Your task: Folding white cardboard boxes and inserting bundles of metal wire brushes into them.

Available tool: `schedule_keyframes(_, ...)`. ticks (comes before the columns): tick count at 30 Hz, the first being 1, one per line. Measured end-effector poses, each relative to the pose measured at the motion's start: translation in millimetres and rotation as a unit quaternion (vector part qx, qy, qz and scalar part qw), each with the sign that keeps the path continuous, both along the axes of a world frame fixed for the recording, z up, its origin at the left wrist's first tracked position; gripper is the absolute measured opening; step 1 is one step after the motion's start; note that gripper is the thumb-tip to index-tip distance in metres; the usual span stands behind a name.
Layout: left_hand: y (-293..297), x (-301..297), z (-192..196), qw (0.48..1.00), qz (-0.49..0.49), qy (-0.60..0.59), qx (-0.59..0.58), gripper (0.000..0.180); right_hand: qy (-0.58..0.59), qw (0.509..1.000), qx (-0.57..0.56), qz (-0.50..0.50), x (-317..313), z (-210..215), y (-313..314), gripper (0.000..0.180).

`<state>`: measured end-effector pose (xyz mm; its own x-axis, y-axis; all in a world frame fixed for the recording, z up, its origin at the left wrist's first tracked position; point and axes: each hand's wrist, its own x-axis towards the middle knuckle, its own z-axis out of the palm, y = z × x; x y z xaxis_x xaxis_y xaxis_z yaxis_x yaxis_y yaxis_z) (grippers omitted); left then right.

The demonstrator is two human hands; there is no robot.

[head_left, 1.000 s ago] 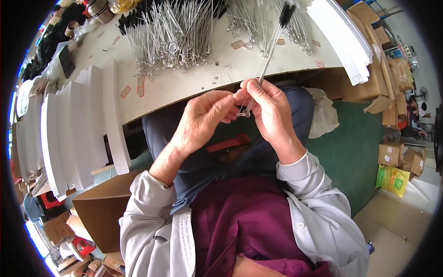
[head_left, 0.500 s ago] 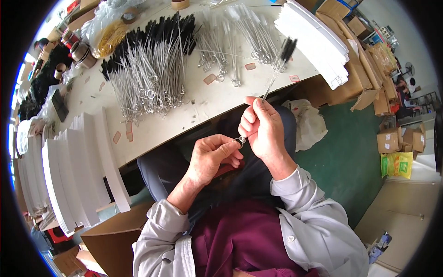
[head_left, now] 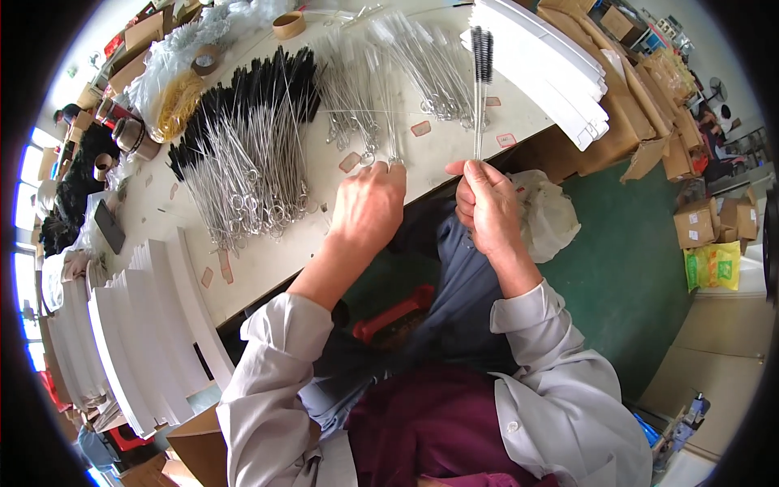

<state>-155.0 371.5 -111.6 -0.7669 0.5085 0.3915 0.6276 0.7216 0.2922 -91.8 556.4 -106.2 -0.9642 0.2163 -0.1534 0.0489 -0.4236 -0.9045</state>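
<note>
My right hand [head_left: 491, 207] is closed round the wire stems of black-bristled brushes [head_left: 482, 57], which stand nearly upright with the bristles at the top; there seem to be two, side by side. My left hand [head_left: 369, 203] is over the table's near edge, its fingertips pinched at the ring end of a white-bristled brush [head_left: 391, 122]. That brush lies at the edge of a loose group of white-bristled brushes [head_left: 345, 101]. To the left of this hand is a big pile of black-bristled wire brushes [head_left: 260, 154], ring ends toward me.
A second bunch of white-bristled brushes [head_left: 430, 73] lies farther back. White strips [head_left: 544, 73] are stacked at the right, beside cardboard boxes [head_left: 641, 105]. More white strips [head_left: 150, 333] stand at the left. Small red-edged labels [head_left: 420, 128] are scattered on the table [head_left: 341, 203].
My left hand has left the ring near my right hand and reached forward to the white-bristled brushes. My right hand has shifted slightly right, and its brushes now point straight up.
</note>
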Motion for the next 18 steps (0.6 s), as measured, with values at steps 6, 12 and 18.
schedule_keyframes(6, 5.6, -17.0, -9.5, 0.970, -0.066, 0.072, -0.222, 0.006, 0.080, 0.943, 0.319, -0.046, -38.9, -25.0, 26.9, 0.030)
schedule_keyframes(12, 4.4, -22.9, -11.8, 0.981, -0.063, 0.087, -0.160, 0.009, 0.073, 0.781, 0.620, -0.022, -99.1, -4.4, 26.9, 0.018)
schedule_keyframes(18, 6.1, -31.8, -8.3, 0.968, -0.095, 0.094, -0.211, 0.007, 0.102, 0.692, 0.712, 0.054, -145.8, -11.9, 22.2, 0.024)
